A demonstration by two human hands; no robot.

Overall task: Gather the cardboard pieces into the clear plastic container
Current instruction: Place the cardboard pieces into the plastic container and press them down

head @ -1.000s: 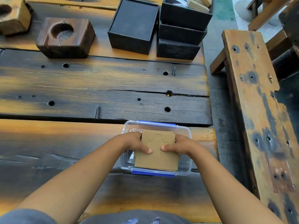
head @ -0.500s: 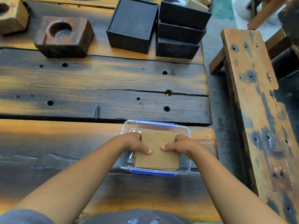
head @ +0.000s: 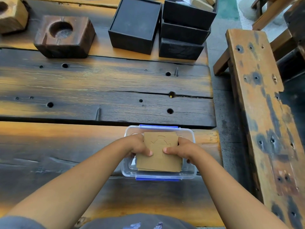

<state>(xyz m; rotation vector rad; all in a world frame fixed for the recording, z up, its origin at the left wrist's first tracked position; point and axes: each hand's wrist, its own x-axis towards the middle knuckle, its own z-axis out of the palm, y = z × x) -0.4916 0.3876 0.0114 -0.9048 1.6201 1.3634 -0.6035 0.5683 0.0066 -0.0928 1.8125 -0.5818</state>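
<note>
Setting: outdoor plank table (head: 105, 90), scorched dark and orange, with a bench (head: 257, 103) well apart past its right edge.
Change: compared with a second ago the cardboard (head: 159, 156) sits a little lower and squarer inside the container (head: 192, 169); the hands have barely shifted.
Meaning: the stack seems to be settling in, so the gathering looks close to done; no loose pieces show on the table.
Left hand: left hand (head: 137, 147) closed on the stack's left edge, thumb on top.
Right hand: right hand (head: 180, 149) closed on the stack's right edge, thumb on top.
Cardboard: several brown sheets stacked, the top one scored with a curved outline; whether the stack already rests on the container floor I cannot tell, as the hands and sheets hide it.
Container: clear, with blue clips on the far and near sides, no lid on, at the table's near right corner; it holds only the cardboard.
Black boxes: black boxes (head: 184, 30) at the far right corner, one open and empty beside a stack whose top box holds tan blocks.
Wood block: wood block (head: 64, 37) toward the far left edge, with a round hollow in its top.
</note>
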